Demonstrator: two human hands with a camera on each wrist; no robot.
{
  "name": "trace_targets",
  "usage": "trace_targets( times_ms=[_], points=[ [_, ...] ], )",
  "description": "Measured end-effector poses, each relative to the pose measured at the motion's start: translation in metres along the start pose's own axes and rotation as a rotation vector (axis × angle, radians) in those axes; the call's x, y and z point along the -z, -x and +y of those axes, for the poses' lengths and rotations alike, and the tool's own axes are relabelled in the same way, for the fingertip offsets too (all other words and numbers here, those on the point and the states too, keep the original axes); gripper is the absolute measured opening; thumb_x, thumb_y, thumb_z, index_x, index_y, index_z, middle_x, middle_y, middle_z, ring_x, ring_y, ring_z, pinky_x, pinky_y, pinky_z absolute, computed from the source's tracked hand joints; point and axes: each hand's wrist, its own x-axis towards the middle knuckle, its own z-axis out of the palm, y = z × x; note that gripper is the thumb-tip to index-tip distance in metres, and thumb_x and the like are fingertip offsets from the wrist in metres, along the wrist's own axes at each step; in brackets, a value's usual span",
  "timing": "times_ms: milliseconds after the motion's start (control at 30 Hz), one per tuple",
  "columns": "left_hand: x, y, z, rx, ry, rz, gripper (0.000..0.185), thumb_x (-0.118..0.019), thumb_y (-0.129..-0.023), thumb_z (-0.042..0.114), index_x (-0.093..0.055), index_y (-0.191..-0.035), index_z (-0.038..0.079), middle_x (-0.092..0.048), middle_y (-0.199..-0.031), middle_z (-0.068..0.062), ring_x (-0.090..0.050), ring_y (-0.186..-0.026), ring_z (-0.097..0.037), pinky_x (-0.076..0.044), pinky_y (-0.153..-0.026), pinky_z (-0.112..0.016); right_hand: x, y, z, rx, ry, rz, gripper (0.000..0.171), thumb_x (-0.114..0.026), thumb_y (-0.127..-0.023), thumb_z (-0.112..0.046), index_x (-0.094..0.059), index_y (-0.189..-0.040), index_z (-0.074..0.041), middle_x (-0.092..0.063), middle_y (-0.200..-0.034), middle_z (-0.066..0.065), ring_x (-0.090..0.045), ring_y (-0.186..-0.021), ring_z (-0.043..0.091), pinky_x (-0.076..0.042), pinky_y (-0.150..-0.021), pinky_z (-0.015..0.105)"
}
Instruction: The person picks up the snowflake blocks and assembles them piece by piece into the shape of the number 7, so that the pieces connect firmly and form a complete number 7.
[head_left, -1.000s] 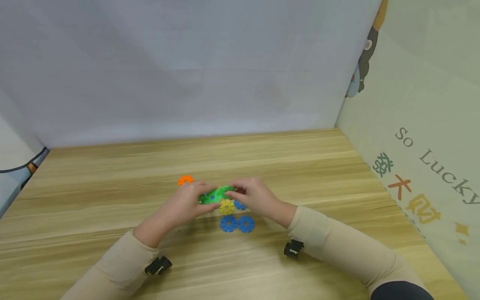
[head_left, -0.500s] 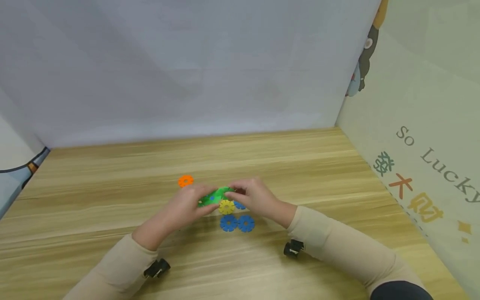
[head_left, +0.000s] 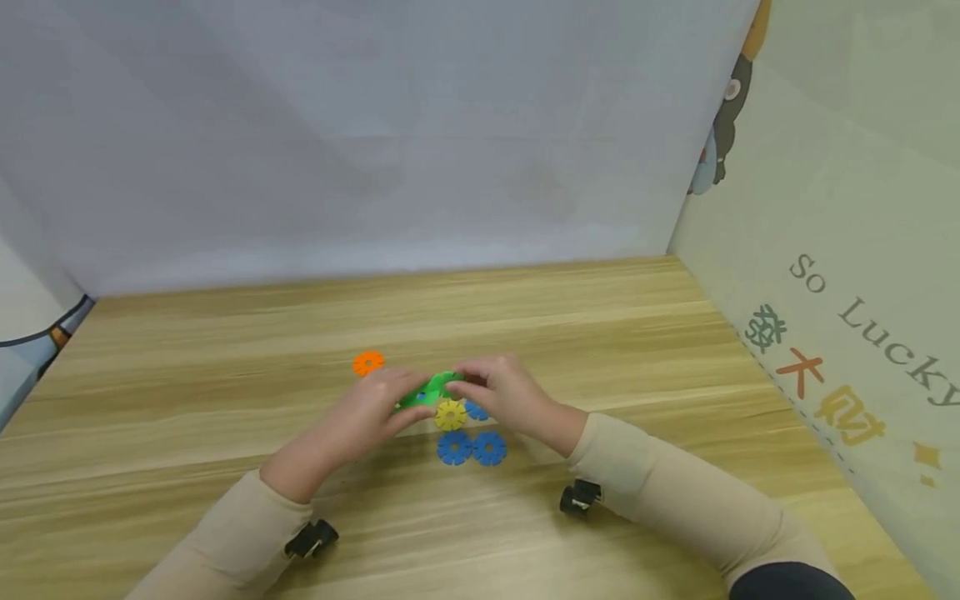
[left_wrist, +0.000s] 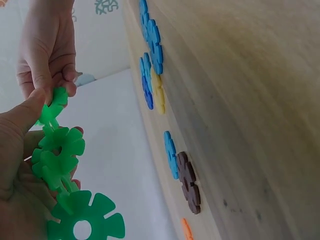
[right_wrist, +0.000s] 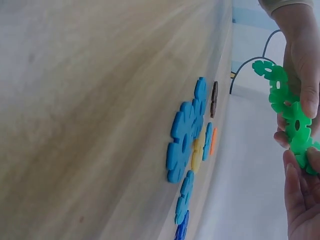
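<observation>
A chain of green snowflake discs, slotted into one another, is held above the table between both hands. My left hand grips it along its length, thumb on one side and fingers behind, as the left wrist view shows. At the far end, my right hand pinches one disc between thumb and fingers. In the right wrist view the chain trails past the left hand with its free end upward. From the head view, part of the chain is hidden behind the left fingers.
Below the hands lie a yellow disc and several blue discs on the wooden table. An orange disc is farther left. A brown disc beside a blue one shows in the left wrist view.
Both hands stay almost in place with the green chain between them. Its visible part has tilted slightly, and the loose discs lie as before.
</observation>
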Motion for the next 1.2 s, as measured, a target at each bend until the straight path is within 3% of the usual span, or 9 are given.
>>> trace_targets(
  times_ms=[167, 467, 900, 1033, 1200],
  points=[
    [-0.002, 0.001, 0.003, 0.025, 0.044, -0.02, 0.03, -0.067, -0.087, 0.019, -0.063, -0.114, 0.007, -0.065, -0.108, -0.007, -0.058, -0.099, -0.023, -0.048, -0.083, -0.04, -0.001, 0.002, 0.002, -0.014, -0.014, -0.002, 0.009, -0.063, -0.088, -0.005, -0.068, -0.09, 0.002, -0.067, -0.077, 0.01, -0.06, -0.062, 0.023, -0.049, -0.055, 0.019],
    [-0.005, 0.002, 0.002, 0.019, 0.081, 0.004, 0.028, -0.067, -0.087, 0.019, -0.064, -0.112, 0.009, -0.064, -0.112, -0.007, -0.057, -0.102, -0.024, -0.047, -0.086, -0.041, -0.004, 0.002, 0.002, -0.035, -0.061, 0.017, 0.011, -0.063, -0.088, -0.005, -0.068, -0.093, 0.003, -0.068, -0.082, 0.01, -0.064, -0.069, 0.026, -0.052, -0.061, 0.023],
    [0.0, 0.007, 0.002, -0.005, 0.112, 0.034, 0.025, -0.068, -0.086, 0.016, -0.065, -0.109, 0.01, -0.065, -0.108, -0.004, -0.058, -0.097, -0.022, -0.048, -0.081, -0.038, -0.009, -0.001, -0.002, -0.07, -0.129, 0.025, 0.012, -0.063, -0.088, -0.006, -0.068, -0.094, 0.003, -0.068, -0.081, 0.008, -0.063, -0.07, 0.03, -0.054, -0.061, 0.032],
    [0.005, 0.008, 0.002, 0.017, 0.137, 0.006, 0.026, -0.067, -0.086, 0.016, -0.064, -0.112, 0.011, -0.066, -0.105, -0.003, -0.057, -0.091, -0.019, -0.048, -0.076, -0.036, -0.008, -0.003, -0.004, -0.095, -0.163, 0.0, 0.013, -0.062, -0.089, -0.007, -0.068, -0.096, 0.003, -0.068, -0.082, 0.009, -0.064, -0.073, 0.031, -0.054, -0.064, 0.038],
    [0.014, 0.006, 0.001, 0.039, 0.164, -0.069, 0.031, -0.064, -0.089, 0.02, -0.063, -0.118, 0.011, -0.064, -0.094, 0.004, -0.051, -0.077, -0.011, -0.046, -0.066, -0.027, -0.002, -0.007, -0.006, -0.129, -0.179, -0.096, 0.014, -0.06, -0.092, -0.011, -0.067, -0.096, 0.0, -0.067, -0.082, 0.009, -0.063, -0.075, 0.033, -0.053, -0.066, 0.04]
  ],
)
